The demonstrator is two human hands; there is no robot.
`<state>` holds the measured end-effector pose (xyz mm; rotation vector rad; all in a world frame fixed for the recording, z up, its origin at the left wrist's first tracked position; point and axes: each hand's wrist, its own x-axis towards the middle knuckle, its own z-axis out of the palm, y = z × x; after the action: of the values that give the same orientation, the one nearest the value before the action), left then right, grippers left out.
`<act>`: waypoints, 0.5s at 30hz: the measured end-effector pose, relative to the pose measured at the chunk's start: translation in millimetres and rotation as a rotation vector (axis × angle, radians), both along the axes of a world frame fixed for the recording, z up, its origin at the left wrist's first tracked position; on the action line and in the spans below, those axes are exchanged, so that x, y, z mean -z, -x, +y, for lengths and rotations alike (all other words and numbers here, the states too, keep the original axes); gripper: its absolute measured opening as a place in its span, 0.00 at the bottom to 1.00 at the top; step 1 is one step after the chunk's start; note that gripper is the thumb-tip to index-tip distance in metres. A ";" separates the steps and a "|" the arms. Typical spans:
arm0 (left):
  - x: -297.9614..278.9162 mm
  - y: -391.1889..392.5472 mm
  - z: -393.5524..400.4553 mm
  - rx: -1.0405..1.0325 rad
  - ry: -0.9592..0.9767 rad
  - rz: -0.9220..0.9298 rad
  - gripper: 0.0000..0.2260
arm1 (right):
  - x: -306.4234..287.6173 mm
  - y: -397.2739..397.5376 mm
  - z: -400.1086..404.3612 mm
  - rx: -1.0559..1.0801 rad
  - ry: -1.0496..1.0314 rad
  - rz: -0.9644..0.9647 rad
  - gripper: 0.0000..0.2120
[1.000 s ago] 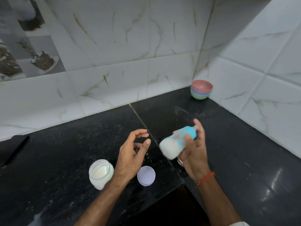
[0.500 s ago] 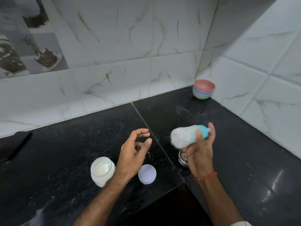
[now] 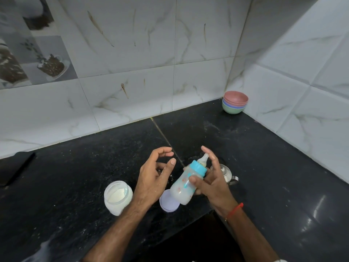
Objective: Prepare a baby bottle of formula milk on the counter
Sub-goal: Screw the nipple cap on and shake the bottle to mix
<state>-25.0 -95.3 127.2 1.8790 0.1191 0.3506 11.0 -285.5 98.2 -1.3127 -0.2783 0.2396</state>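
My right hand point(image 3: 211, 181) grips a baby bottle point(image 3: 186, 183) with a blue collar and clear teat, tilted with the teat up and away. The bottle holds milky white liquid. My left hand point(image 3: 153, 176) hovers just left of it with fingers loosely curled, holding nothing. An open jar of white formula powder point(image 3: 118, 197) stands on the black counter point(image 3: 85, 176) below my left wrist. Its pale lilac lid point(image 3: 168, 204) lies flat on the counter under the bottle's base.
A small steel pot with a lid point(image 3: 225, 173) sits behind my right hand. Stacked coloured bowls point(image 3: 235, 102) stand in the far corner by the tiled walls. A dark flat object point(image 3: 15, 170) lies at the counter's left edge. White powder specks dot the counter.
My right hand has swung the bottle from lying sideways with the base to the left to a tilted pose with the teat up. My left hand has barely moved.
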 end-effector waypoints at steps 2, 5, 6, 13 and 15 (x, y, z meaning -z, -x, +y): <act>-0.2 0.2 0.6 -0.006 0.013 -0.003 0.13 | -3.9 -8.3 -3.6 0.202 -0.308 0.114 0.34; 0.3 1.1 0.9 -0.006 0.020 0.001 0.12 | -6.1 -25.3 -11.7 0.373 -0.670 0.204 0.35; 0.2 1.4 0.7 -0.003 0.020 0.002 0.12 | -6.6 -24.1 -13.2 0.336 -0.621 0.198 0.35; 0.1 1.3 -1.7 0.000 0.011 -0.001 0.12 | -15.3 -16.6 -11.3 0.247 -0.330 0.078 0.33; 0.4 1.8 -1.4 -0.007 0.015 -0.005 0.12 | -15.6 -23.5 -13.8 0.396 -0.549 0.111 0.30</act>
<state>-26.8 -96.6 126.9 1.8633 0.1242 0.3580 34.5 -299.3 113.8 -0.7825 0.0188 -0.0987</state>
